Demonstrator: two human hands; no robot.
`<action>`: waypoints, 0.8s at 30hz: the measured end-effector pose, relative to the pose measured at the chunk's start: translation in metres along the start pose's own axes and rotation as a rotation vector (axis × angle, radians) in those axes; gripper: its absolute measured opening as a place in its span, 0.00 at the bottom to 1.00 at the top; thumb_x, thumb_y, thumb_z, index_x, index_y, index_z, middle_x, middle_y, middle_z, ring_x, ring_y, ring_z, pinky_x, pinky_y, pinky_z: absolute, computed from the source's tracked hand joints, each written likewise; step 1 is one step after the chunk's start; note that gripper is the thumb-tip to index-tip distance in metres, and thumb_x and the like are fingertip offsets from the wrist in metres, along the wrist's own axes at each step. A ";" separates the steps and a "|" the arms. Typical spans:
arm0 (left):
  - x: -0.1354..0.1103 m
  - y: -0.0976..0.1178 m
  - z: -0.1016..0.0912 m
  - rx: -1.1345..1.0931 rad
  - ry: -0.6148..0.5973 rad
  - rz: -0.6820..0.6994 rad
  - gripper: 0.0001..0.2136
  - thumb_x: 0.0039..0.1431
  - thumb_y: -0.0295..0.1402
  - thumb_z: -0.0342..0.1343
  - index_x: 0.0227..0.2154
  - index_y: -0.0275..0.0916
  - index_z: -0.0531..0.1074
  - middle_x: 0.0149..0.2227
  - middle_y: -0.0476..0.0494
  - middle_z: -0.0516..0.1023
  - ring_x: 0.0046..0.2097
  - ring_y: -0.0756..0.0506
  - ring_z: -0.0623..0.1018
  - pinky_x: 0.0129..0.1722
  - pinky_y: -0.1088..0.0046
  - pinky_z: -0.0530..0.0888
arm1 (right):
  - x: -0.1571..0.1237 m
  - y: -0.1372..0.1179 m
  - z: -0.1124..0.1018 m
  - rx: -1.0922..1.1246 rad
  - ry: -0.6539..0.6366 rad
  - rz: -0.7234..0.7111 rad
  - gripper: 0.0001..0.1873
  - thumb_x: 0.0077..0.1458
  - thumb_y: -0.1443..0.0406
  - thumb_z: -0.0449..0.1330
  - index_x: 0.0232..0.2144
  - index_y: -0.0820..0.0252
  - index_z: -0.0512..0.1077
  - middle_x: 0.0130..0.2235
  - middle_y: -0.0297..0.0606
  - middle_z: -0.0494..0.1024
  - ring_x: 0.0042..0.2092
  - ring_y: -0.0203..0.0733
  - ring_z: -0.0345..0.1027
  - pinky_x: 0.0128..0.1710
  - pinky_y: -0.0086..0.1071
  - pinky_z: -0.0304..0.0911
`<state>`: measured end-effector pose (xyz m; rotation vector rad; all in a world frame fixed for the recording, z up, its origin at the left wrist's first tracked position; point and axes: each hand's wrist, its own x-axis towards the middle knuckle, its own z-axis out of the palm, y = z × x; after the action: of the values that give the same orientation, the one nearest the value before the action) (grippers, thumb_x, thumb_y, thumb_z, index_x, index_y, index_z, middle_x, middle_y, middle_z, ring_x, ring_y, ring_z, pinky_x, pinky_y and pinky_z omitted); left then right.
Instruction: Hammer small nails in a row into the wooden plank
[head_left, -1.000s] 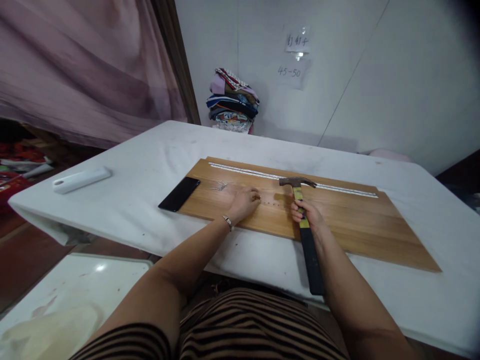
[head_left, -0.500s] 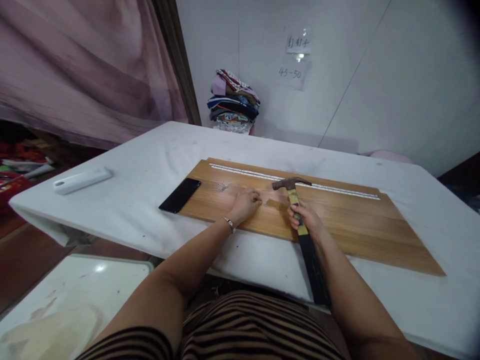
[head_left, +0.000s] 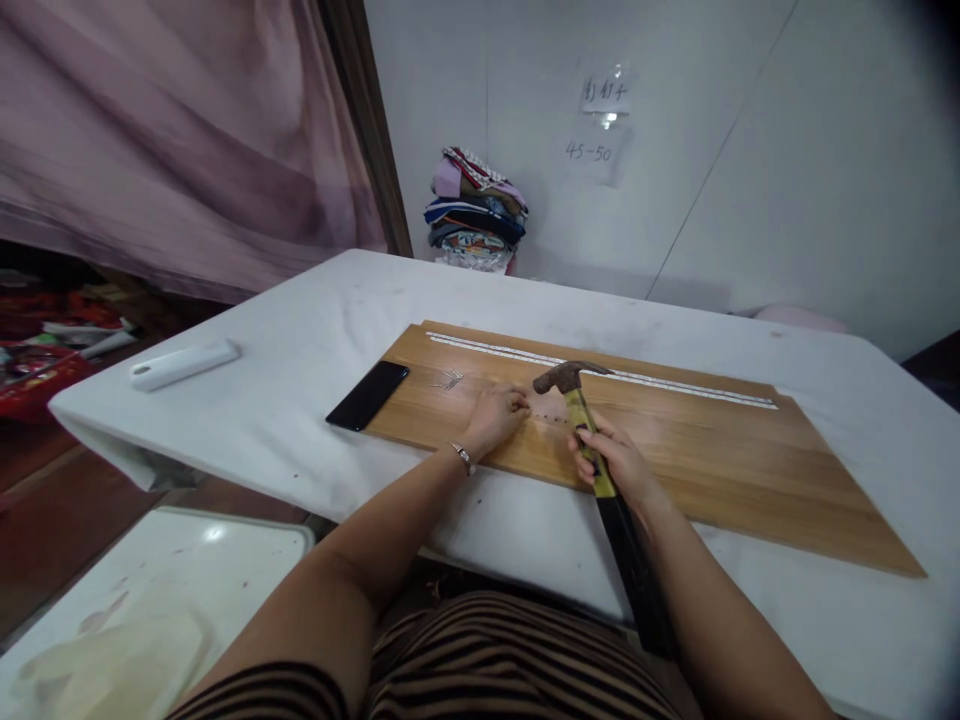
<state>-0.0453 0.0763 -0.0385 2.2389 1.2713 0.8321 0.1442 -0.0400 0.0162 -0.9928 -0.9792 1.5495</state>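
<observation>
Your right hand (head_left: pixel 609 462) wraps tight round the hammer (head_left: pixel 559 378), its head poised over the board's (head_left: pixel 712 450) near-left part, just beside your left hand (head_left: pixel 496 418), whose fingers pinch shut, seemingly steadying something too small to tell.

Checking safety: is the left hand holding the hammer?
No, the right hand grips the hammer by its handle, while the left hand rests on the board.

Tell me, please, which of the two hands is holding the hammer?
The right hand: it is closed around the hammer at its yellow handle. The left hand holds no tool and rests, fingertips together, on the wooden board.
</observation>
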 end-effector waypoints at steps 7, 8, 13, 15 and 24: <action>0.000 -0.006 0.004 -0.050 0.001 0.015 0.05 0.53 0.29 0.57 0.28 0.40 0.78 0.44 0.48 0.78 0.47 0.47 0.74 0.50 0.70 0.68 | 0.001 0.004 0.001 -0.003 -0.026 0.018 0.15 0.48 0.60 0.62 0.38 0.57 0.66 0.27 0.29 0.70 0.16 0.26 0.54 0.11 0.22 0.51; 0.001 -0.007 0.005 -0.056 0.003 0.016 0.05 0.53 0.29 0.57 0.28 0.40 0.78 0.43 0.48 0.78 0.46 0.47 0.74 0.50 0.70 0.68 | 0.002 0.004 0.001 -0.008 -0.032 0.024 0.16 0.48 0.60 0.62 0.40 0.57 0.66 0.27 0.28 0.70 0.15 0.26 0.54 0.11 0.22 0.51; 0.003 -0.010 0.006 -0.066 0.025 0.067 0.04 0.53 0.29 0.58 0.27 0.39 0.78 0.41 0.47 0.79 0.43 0.48 0.75 0.47 0.71 0.69 | 0.003 0.009 0.000 0.000 -0.070 0.050 0.23 0.51 0.60 0.60 0.49 0.54 0.65 0.27 0.28 0.71 0.16 0.27 0.55 0.11 0.22 0.51; 0.003 -0.010 0.006 -0.064 0.025 0.078 0.04 0.53 0.29 0.58 0.27 0.39 0.78 0.40 0.47 0.79 0.42 0.48 0.76 0.46 0.72 0.69 | 0.003 0.010 0.001 -0.005 -0.073 0.058 0.24 0.51 0.60 0.60 0.51 0.54 0.64 0.27 0.29 0.71 0.16 0.27 0.56 0.11 0.22 0.51; 0.004 -0.008 0.006 -0.078 0.027 0.059 0.04 0.53 0.30 0.58 0.26 0.39 0.78 0.40 0.47 0.79 0.41 0.48 0.76 0.45 0.72 0.70 | 0.005 0.014 0.001 -0.001 -0.064 0.060 0.26 0.50 0.60 0.59 0.52 0.56 0.64 0.26 0.29 0.71 0.16 0.28 0.56 0.11 0.22 0.51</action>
<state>-0.0442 0.0827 -0.0471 2.2195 1.1691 0.9213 0.1385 -0.0376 0.0027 -0.9865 -1.0028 1.6392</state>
